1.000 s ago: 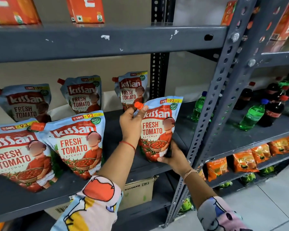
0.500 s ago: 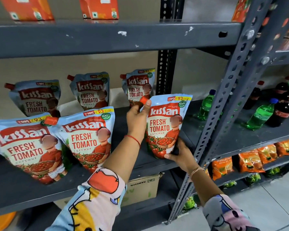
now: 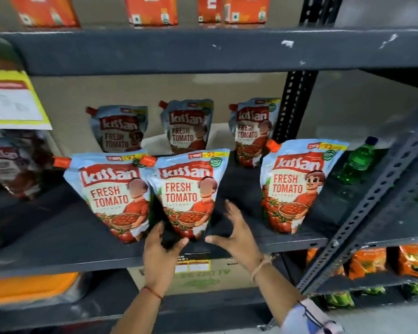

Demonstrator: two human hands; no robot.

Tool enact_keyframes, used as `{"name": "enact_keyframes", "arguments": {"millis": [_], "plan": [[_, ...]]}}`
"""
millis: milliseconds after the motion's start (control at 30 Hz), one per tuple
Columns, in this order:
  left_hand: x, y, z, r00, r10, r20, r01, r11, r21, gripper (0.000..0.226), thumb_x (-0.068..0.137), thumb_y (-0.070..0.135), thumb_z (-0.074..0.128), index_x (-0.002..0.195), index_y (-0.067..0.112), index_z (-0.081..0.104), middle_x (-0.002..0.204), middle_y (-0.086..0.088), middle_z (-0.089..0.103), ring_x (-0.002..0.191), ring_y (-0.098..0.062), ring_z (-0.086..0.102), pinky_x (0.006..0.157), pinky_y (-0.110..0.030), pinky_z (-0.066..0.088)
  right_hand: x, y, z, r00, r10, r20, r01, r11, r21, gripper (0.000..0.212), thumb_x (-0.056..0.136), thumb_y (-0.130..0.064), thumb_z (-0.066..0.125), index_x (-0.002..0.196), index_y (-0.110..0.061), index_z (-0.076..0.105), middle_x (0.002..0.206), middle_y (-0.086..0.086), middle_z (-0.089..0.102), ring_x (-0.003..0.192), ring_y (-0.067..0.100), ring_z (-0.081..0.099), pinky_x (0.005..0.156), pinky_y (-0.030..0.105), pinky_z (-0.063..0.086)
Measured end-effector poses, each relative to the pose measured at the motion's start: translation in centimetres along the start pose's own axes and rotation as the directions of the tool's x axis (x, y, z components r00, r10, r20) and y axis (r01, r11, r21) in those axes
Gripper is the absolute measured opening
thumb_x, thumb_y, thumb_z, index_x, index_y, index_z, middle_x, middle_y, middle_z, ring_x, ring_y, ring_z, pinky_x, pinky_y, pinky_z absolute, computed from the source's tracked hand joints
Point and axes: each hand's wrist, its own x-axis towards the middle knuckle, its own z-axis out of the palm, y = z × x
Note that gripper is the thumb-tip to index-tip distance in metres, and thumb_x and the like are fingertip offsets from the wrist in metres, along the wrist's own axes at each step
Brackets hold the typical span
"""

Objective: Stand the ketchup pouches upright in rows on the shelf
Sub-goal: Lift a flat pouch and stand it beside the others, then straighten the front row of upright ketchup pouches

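Note:
Blue-and-red ketchup pouches with orange caps stand on the dark grey shelf [image 3: 58, 237]. Three form the back row [image 3: 118, 128], [image 3: 187, 126], [image 3: 251, 131]. Three stand in front: left pouch [image 3: 111, 194], middle pouch [image 3: 186, 191] and, apart from them, right pouch [image 3: 292, 186]. My left hand [image 3: 162, 247] is at the base of the middle pouch, thumb by its bottom corner. My right hand [image 3: 234, 235] is just right of that base, fingers spread, holding nothing. Both hands are blurred.
Another pouch [image 3: 12, 165] is blurred at far left under a yellow-and-white sign [image 3: 10, 100]. A green bottle [image 3: 357, 162] stands right of the pouches, beside the slanted perforated post [image 3: 372, 213]. Orange boxes [image 3: 152, 8] sit above; a cardboard box [image 3: 203, 273] and orange snack bags [image 3: 367, 261] below.
Both hands have let go of the right front pouch, which now stands alone. They have moved left and down to the middle front pouch's base. The view has shifted left.

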Motion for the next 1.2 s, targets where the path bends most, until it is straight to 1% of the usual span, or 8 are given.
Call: {"name": "enact_keyframes", "arguments": {"millis": [100, 200, 433, 667, 967, 1100, 1167, 1200], "plan": [[1.6, 0.9, -0.3, 0.986, 0.07, 0.151, -0.066, 0.997, -0.031, 0.085, 0.061, 0.001, 0.078, 0.134, 0.011, 0.036, 0.133, 0.001, 0.046, 0.124, -0.015, 0.041, 0.106, -0.034, 0.034, 2.7, -0.5, 1.1, 0.985, 0.035, 0.169, -0.042, 0.998, 0.04, 0.096, 0.055, -0.017, 0.086, 0.127, -0.036, 0.025, 0.126, -0.018, 0.049, 0.115, -0.009, 0.047, 0.098, 0.015, 0.041], [2.3, 1.7, -0.3, 0.97, 0.072, 0.232, -0.05, 0.994, -0.102, 0.083, 0.062, -0.007, 0.074, 0.128, 0.023, 0.034, 0.124, 0.008, 0.044, 0.119, -0.01, 0.04, 0.1, -0.029, 0.033, 3.6, -0.6, 1.8, 0.981, 0.078, 0.178, -0.083, 0.996, 0.024, 0.091, 0.05, -0.019, 0.087, 0.121, -0.036, 0.031, 0.123, -0.006, 0.056, 0.115, 0.01, 0.054, 0.098, 0.03, 0.046], [3.0, 1.6, 0.4, 0.949, 0.074, 0.306, -0.066, 0.997, -0.035, 0.072, 0.062, 0.0, 0.077, 0.123, 0.017, 0.04, 0.114, 0.004, 0.052, 0.112, -0.012, 0.045, 0.095, -0.028, 0.035, 3.4, -0.7, 1.2, 0.987, 0.114, 0.111, -0.118, 0.993, 0.03, 0.082, 0.055, -0.007, 0.085, 0.119, -0.026, 0.038, 0.11, -0.009, 0.059, 0.101, 0.002, 0.056, 0.076, 0.009, 0.047], [3.5, 1.7, 1.2, 0.927, 0.045, 0.371, -0.052, 0.999, 0.008, 0.078, 0.064, 0.005, 0.077, 0.131, 0.015, 0.036, 0.13, -0.007, 0.053, 0.12, -0.017, 0.045, 0.097, -0.028, 0.033, 3.1, -0.4, 0.3, 0.992, 0.109, 0.061, -0.109, 0.994, 0.008, 0.084, 0.056, -0.011, 0.084, 0.122, -0.027, 0.035, 0.115, -0.005, 0.058, 0.107, 0.009, 0.055, 0.082, 0.011, 0.045], [4.0, 1.8, 0.8, 0.913, -0.005, 0.409, -0.004, 1.0, 0.021, 0.077, 0.071, 0.016, 0.074, 0.135, 0.016, 0.032, 0.139, -0.01, 0.048, 0.13, -0.026, 0.042, 0.109, -0.042, 0.034, 3.0, -0.1, 0.5, 0.996, 0.08, 0.035, -0.081, 0.997, 0.017, 0.085, 0.056, -0.015, 0.084, 0.124, -0.027, 0.035, 0.121, 0.002, 0.058, 0.113, 0.018, 0.055, 0.085, 0.015, 0.044], [3.5, 1.8, 0.7, 0.918, 0.013, 0.396, -0.02, 1.0, 0.014, 0.074, 0.073, 0.019, 0.071, 0.136, 0.017, 0.032, 0.139, -0.008, 0.048, 0.131, -0.024, 0.041, 0.11, -0.041, 0.034, 2.4, -1.0, 0.3, 0.998, 0.059, 0.031, -0.059, 0.998, -0.022, 0.087, 0.055, -0.014, 0.086, 0.121, -0.028, 0.032, 0.116, -0.008, 0.056, 0.112, 0.013, 0.053, 0.082, 0.006, 0.041], [2.8, 1.3, 0.3, 0.943, 0.048, 0.329, -0.055, 0.998, 0.011, 0.068, 0.075, 0.023, 0.07, 0.135, 0.016, 0.036, 0.137, -0.006, 0.05, 0.129, -0.022, 0.043, 0.109, -0.039, 0.036, 1.1, -1.3, 0.6, 0.997, 0.012, -0.08, -0.014, 1.0, -0.027, 0.091, 0.054, -0.016, 0.087, 0.125, -0.024, 0.032, 0.119, -0.012, 0.05, 0.111, 0.005, 0.048, 0.089, 0.007, 0.039], [2.3, 1.0, -0.1, 0.96, 0.069, 0.27, -0.075, 0.997, 0.013, 0.064, 0.076, 0.024, 0.068, 0.133, 0.015, 0.04, 0.133, -0.005, 0.053, 0.126, -0.021, 0.046, 0.106, -0.037, 0.038, 0.3, -1.2, 0.9, 0.978, -0.022, -0.208, 0.004, 0.996, -0.088, 0.09, 0.055, -0.02, 0.086, 0.127, -0.02, 0.034, 0.122, -0.007, 0.048, 0.113, 0.008, 0.046, 0.095, 0.015, 0.039]]}}
